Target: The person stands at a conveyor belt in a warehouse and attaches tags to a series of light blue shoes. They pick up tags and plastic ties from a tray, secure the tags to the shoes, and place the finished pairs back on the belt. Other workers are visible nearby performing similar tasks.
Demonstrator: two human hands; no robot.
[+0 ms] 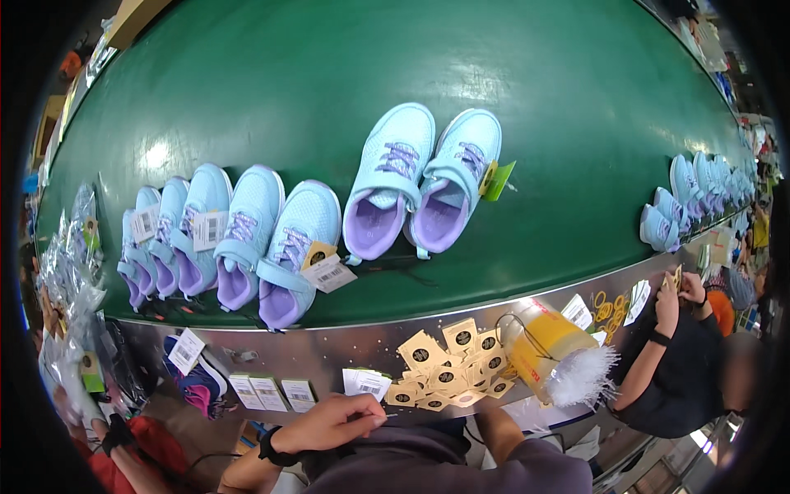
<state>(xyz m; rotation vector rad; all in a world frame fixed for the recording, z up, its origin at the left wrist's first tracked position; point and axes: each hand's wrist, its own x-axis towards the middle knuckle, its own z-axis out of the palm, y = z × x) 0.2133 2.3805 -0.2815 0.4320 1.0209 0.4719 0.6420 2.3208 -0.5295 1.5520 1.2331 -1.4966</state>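
Observation:
My left hand (333,424), a black band on its wrist, hovers just below the steel ledge (329,350). Its fingers are drawn together with the thumb against the index tip, beside a stack of white barcode labels (366,383). Of my right arm only the forearm (498,432) shows; it rises out of a grey sleeve toward a heap of tan hang tags (448,362), and the hand itself is hidden. On the green belt (329,74) above stands a pair of light blue and purple shoes (424,181), the right one carrying a tag.
A row of matching shoes (222,239) with labels lies at belt left, more shoes (691,189) far right. A yellow bag of white plastic fasteners (555,354) lies on the ledge. A person in black (675,362) handles tags at right; another's arm (123,445) is lower left.

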